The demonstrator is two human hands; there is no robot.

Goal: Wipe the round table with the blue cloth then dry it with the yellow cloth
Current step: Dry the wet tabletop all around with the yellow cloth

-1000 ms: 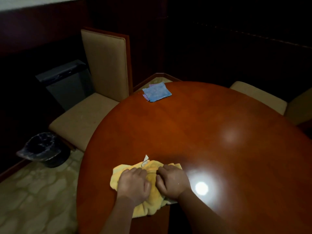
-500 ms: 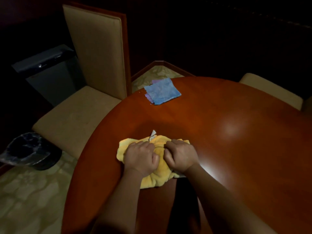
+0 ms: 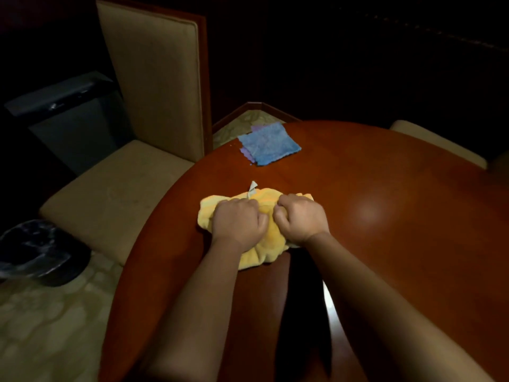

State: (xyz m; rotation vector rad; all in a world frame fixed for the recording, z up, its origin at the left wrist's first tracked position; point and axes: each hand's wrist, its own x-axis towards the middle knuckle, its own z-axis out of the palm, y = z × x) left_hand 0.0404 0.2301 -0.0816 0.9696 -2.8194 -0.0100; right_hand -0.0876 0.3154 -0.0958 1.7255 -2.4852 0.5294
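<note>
A bunched yellow cloth point(image 3: 260, 252) with a small white tag lies on the round reddish-brown table point(image 3: 385, 244), left of its middle. My left hand point(image 3: 238, 223) and my right hand point(image 3: 300, 217) sit side by side on it, fingers curled into the fabric, both arms stretched forward. A folded blue cloth point(image 3: 268, 146) lies flat at the table's far left edge, a short way beyond the yellow one, untouched.
A tan upholstered chair point(image 3: 154, 106) stands against the table's left side. A black-lined waste bin point(image 3: 38, 252) is on the patterned carpet at far left. A dark cabinet point(image 3: 68, 119) sits behind the chair. Another tan chair point(image 3: 438, 144) shows at the far right.
Both hands have pushed the yellow cloth forward across the table, closer to the blue cloth. The camera has leaned forward with them.
</note>
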